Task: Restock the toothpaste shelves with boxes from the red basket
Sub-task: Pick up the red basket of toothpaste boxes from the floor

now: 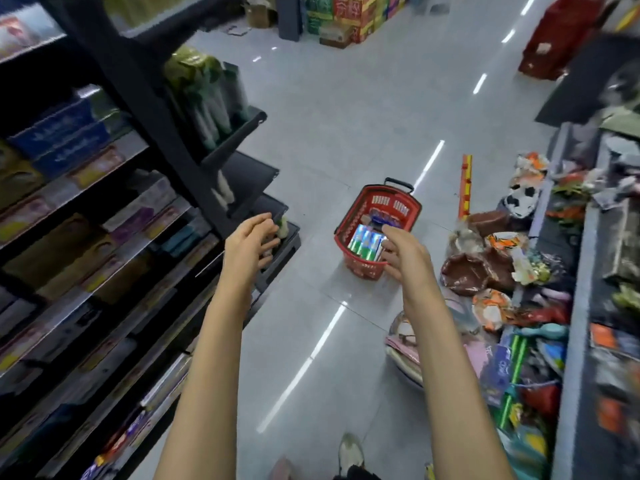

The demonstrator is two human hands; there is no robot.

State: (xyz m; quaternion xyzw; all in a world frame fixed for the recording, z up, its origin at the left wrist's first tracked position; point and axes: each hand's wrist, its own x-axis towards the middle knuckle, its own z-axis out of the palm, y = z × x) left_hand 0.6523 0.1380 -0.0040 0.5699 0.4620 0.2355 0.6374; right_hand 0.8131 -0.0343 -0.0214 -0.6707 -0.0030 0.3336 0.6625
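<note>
Toothpaste boxes lay packed in the red basket, which stood on the floor mid-aisle, right of the shelves. Both hands hung in the air short of it: the left hand loosely curled and empty, the right hand relaxed before the basket's near rim, gripping nothing visible. Such cartons were probably light, stiff and glossy but crushable, best pinched across their long narrow sides.

The red plastic basket stands on the grey tiled floor at centre, with cardboard toothpaste boxes inside it. Black metal shelving runs along 9 o'clock, a heap of packaged goods along 3 o'clock, and stacked printed cartons far off at 12 o'clock.
</note>
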